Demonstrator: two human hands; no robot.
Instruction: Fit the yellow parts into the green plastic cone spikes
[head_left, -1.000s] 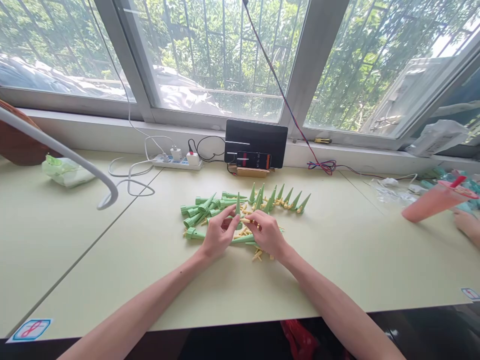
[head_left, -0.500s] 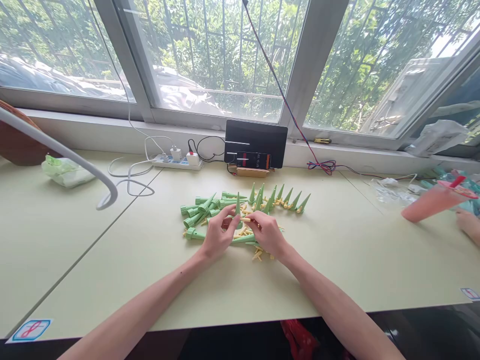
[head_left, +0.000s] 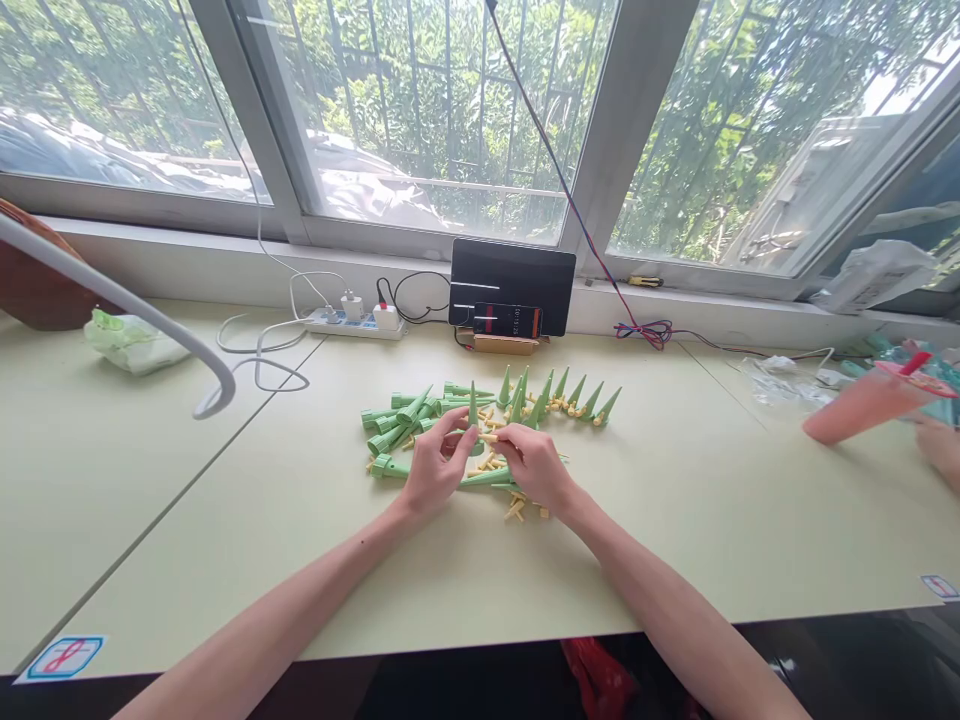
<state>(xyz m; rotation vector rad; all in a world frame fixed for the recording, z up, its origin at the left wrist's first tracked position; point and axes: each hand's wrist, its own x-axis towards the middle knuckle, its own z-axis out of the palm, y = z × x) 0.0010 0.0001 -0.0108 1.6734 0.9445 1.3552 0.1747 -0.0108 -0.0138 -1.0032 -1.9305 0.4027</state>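
Observation:
My left hand point(head_left: 439, 462) is closed around a green plastic spike point(head_left: 473, 408), which stands tip up between thumb and fingers. Pinched in my right hand point(head_left: 534, 464) is a small pale-yellow peg point(head_left: 488, 437), its end pointing at the side of the spike; whether it touches is too small to tell. Left of my hands lies a pile of green spikes point(head_left: 405, 422). Behind and to the right, several green spikes with yellow pieces point(head_left: 589, 402) stand tip up in a row. Loose yellow pegs point(head_left: 516, 510) lie around and under my right hand.
A phone point(head_left: 507, 321) leans on a dark tablet point(head_left: 551, 285) against the window ledge. A power strip point(head_left: 356, 323) with white cables is at back left. Far right are a pink drink cup point(head_left: 855, 402) and another person's hand point(head_left: 937, 450). A white curved tube point(head_left: 172, 325) crosses the left.
My left hand has shifted very slightly left with the green spike. My right hand stays nearly in place, the yellow peg still pinched in it.

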